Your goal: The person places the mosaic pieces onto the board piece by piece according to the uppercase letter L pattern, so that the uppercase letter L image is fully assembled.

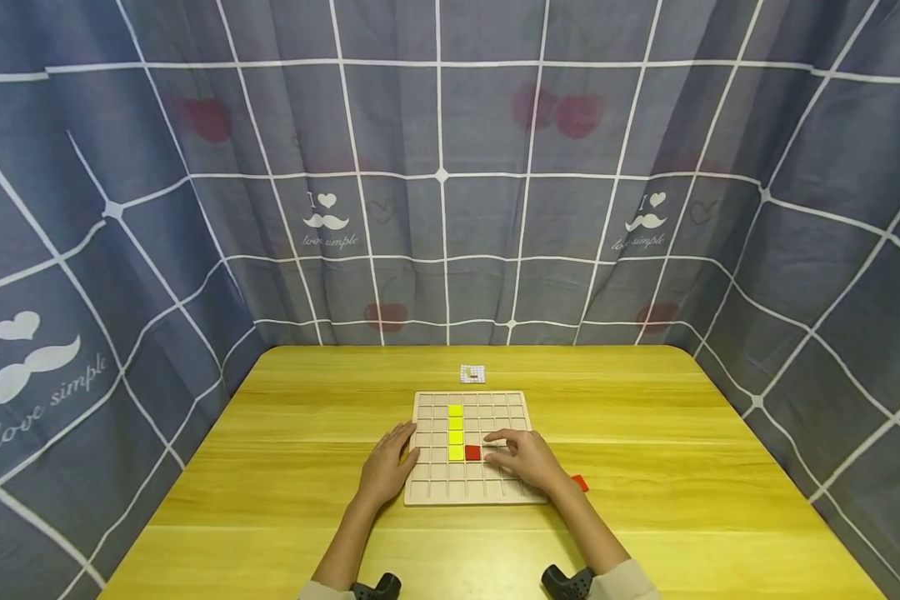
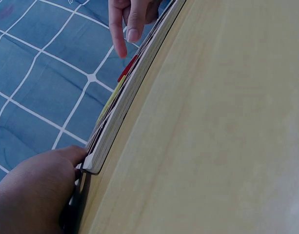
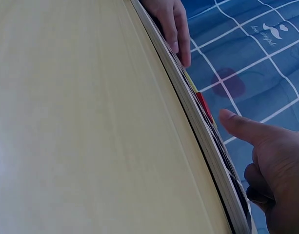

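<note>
A pale wooden grid board [image 1: 438,492] lies on the table. A column of yellow square tiles [image 1: 456,423] sits in its cells, and a red square tile [image 1: 472,452] lies right of the lowest yellow one. My left hand [image 1: 385,468] rests at the board's left edge, fingers fairly straight. Just right of the red tile, my right hand [image 1: 527,458] is over the board, thumb and forefinger apart with nothing seen between them. In the right wrist view, the other fingers of the right hand [image 3: 276,161] are curled in. Another red piece [image 1: 580,482] shows partly behind the right forearm.
Beyond the board lies a small printed card [image 1: 472,374] with a grid pattern. The yellow wood-grain table [image 1: 307,467] reaches to a blue checked curtain [image 1: 390,283] at the back and sides. Black devices [image 1: 567,582] are strapped at both wrists.
</note>
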Demonstrator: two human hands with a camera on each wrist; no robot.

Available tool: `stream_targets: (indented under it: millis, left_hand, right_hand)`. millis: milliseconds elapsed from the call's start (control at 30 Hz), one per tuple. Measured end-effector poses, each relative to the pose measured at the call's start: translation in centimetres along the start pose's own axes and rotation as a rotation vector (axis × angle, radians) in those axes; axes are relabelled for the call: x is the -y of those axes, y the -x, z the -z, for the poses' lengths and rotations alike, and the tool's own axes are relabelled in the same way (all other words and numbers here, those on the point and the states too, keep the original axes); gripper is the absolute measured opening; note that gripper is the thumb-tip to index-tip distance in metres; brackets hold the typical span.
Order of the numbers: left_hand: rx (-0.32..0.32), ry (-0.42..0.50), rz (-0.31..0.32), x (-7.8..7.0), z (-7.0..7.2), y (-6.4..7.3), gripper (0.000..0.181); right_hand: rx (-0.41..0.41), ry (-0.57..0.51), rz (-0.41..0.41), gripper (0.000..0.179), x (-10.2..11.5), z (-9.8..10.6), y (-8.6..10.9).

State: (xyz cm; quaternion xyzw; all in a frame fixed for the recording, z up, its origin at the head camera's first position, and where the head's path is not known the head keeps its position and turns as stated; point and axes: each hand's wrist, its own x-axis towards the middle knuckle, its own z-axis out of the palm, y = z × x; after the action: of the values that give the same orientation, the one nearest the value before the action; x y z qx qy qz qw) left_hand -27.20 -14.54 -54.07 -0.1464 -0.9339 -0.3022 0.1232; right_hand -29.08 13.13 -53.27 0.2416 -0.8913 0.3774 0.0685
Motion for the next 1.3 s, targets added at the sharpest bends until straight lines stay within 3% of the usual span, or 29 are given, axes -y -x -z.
stream_targets:
  millis: [400, 967, 1133, 1300]
  left_hand:
    - [-0.001, 0.007, -0.003, -0.1, -0.1, 0.1, 0.047]
    - [-0.004, 0.007, 0.003, 0.1, -0.1, 0.0, 0.047]
    - [-0.006, 0.005, 0.01, 0.1, -0.1, 0.1, 0.047]
    - [-0.012, 0.013, -0.004, -0.1, 0.0, 0.0, 0.047]
  right_hand:
    - [0.022, 0.071, 0.058, 0.025, 1.0, -1.6, -1.0]
    - [0.009, 0.073, 0.052, 0.021, 1.0, -1.3, -0.8]
    - [-0.008, 0.023, 0.021, 0.024, 0.6, -0.3, -0.1]
    - [-0.044, -0.056, -0.03, 0.024, -0.6, 2.5, 1.5]
